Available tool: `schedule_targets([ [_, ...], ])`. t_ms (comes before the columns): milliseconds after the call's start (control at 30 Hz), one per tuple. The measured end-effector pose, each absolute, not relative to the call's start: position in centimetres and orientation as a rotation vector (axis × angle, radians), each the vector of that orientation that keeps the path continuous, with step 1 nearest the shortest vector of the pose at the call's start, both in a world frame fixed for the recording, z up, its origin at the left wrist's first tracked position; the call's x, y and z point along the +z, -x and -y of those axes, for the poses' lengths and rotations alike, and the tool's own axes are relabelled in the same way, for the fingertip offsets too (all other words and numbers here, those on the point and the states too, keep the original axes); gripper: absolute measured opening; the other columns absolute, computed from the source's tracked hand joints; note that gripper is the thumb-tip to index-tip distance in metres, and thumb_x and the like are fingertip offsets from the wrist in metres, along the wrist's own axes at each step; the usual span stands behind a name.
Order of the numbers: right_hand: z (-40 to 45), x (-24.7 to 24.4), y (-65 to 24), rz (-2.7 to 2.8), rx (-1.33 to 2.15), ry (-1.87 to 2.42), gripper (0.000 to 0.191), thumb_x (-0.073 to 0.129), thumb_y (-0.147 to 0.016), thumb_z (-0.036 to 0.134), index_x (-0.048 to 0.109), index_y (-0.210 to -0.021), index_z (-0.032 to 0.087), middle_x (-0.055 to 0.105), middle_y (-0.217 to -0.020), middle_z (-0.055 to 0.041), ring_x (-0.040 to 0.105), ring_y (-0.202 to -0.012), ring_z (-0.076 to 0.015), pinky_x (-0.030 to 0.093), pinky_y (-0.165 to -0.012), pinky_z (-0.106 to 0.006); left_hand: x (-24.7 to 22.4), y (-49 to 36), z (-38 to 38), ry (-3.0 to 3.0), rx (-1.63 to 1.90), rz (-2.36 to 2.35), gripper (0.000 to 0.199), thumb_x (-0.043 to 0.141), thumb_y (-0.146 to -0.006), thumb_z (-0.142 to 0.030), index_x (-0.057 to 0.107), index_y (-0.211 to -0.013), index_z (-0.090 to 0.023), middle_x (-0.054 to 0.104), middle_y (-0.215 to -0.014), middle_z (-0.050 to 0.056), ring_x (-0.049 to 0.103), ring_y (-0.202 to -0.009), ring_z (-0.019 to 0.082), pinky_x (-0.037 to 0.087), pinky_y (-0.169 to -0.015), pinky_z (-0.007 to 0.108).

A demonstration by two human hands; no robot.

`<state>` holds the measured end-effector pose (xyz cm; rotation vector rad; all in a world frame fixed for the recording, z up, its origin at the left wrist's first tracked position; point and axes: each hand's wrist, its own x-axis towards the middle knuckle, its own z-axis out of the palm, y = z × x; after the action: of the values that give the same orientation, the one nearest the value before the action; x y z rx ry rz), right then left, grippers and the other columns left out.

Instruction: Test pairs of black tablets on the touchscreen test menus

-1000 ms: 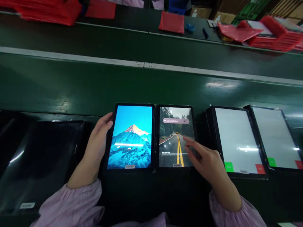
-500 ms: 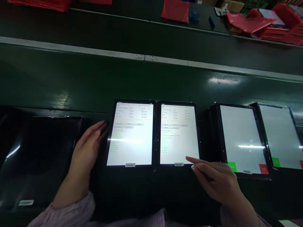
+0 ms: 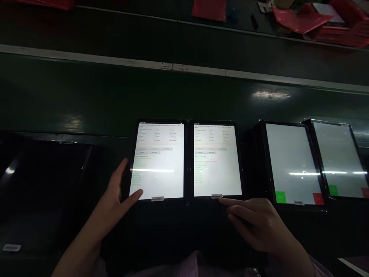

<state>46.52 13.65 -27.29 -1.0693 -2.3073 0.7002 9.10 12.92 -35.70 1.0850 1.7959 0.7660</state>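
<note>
Two lit tablets lie side by side in front of me, both showing rows of checkboxes, grey buttons and lines of mostly green text. My left hand (image 3: 115,194) holds the left tablet (image 3: 158,165) at its lower left side, thumb over the screen's corner and fingers along the edge. The right tablet (image 3: 217,169) has a line of red text among the green. My right hand (image 3: 256,221) points with its index finger at the lower bezel, by a barcode label (image 3: 216,196); the other fingers are loosely bent and hold nothing.
On the right, two more tablets (image 3: 292,163) (image 3: 341,154) show white screens with green and red squares. Dark tablets (image 3: 43,184) lie at the left. Red plastic pouches (image 3: 340,30) are piled on the far surface, beyond a pale metal rail (image 3: 115,57).
My left hand has moved from beside the left tablet onto its edge, thumb now over the screen. My right fingertip has slid down and left from the screen to the bezel.
</note>
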Motion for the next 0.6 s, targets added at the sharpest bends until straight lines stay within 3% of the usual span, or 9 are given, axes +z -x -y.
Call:
schedule_targets([
  [100, -13.8, -27.7, -46.5, 2.317, 0.629, 1.111, 0.024, 0.057, -0.104, 0.012, 0.073, -0.088, 0.02, 0.086, -0.101, -0.0062, 0.075, -0.052, -0.0146, 0.058, -0.042, -0.022, -35.2, -10.1, -11.8, -1.177, 0.635, -1.877, 0.13, 0.083, -0.075, -0.072, 0.007, -0.175, -0.037, 0.016, -0.184, 0.016, 0.018, -0.167, 0.047, 0.031, -0.126, 0.072],
  [167, -13.9, -28.0, -46.6, 2.293, 0.488, 1.186, 0.023, 0.057, -0.108, 0.015, 0.072, -0.091, 0.019, 0.086, -0.104, -0.0071, 0.073, -0.048, -0.0126, 0.057, -0.042, -0.021, -35.0, -10.3, -11.5, -1.244, 0.545, -1.902, 0.136, 0.084, -0.072, -0.072, 0.004, -0.175, -0.035, 0.016, -0.183, 0.018, 0.015, -0.167, 0.049, 0.03, -0.126, 0.074],
  [333, -14.0, -28.3, -46.7, 2.227, 0.351, 1.261, 0.021, 0.055, -0.112, 0.019, 0.073, -0.1, 0.021, 0.084, -0.113, -0.0072, 0.059, -0.036, -0.0054, 0.054, -0.04, -0.017, -34.5, -11.5, -12.5, -1.379, 0.552, -1.984, 0.122, 0.082, -0.077, -0.066, 0.015, -0.174, -0.031, 0.025, -0.179, 0.019, 0.021, -0.165, 0.049, 0.025, -0.127, 0.077],
  [467, -14.0, -28.1, -46.2, 2.226, 0.364, 1.21, 0.022, 0.055, -0.112, 0.019, 0.071, -0.098, 0.02, 0.084, -0.112, -0.0084, 0.065, -0.041, -0.0064, 0.056, -0.043, -0.017, -35.2, -11.9, -15.0, -1.207, 0.852, -2.013, 0.101, 0.073, -0.086, -0.063, 0.032, -0.169, -0.022, 0.037, -0.171, 0.021, 0.033, -0.162, 0.044, 0.028, -0.13, 0.067],
  [600, -13.7, -27.9, -45.8, 2.224, 0.415, 1.175, 0.025, 0.054, -0.112, 0.017, 0.071, -0.095, 0.017, 0.085, -0.107, -0.0089, 0.068, -0.044, -0.0073, 0.058, -0.047, -0.017, -36.2, -10.6, -16.3, -1.189, 0.944, -1.823, 0.082, 0.065, -0.096, -0.057, 0.039, -0.166, -0.023, 0.038, -0.171, 0.017, 0.035, -0.161, 0.039, 0.03, -0.132, 0.06],
])
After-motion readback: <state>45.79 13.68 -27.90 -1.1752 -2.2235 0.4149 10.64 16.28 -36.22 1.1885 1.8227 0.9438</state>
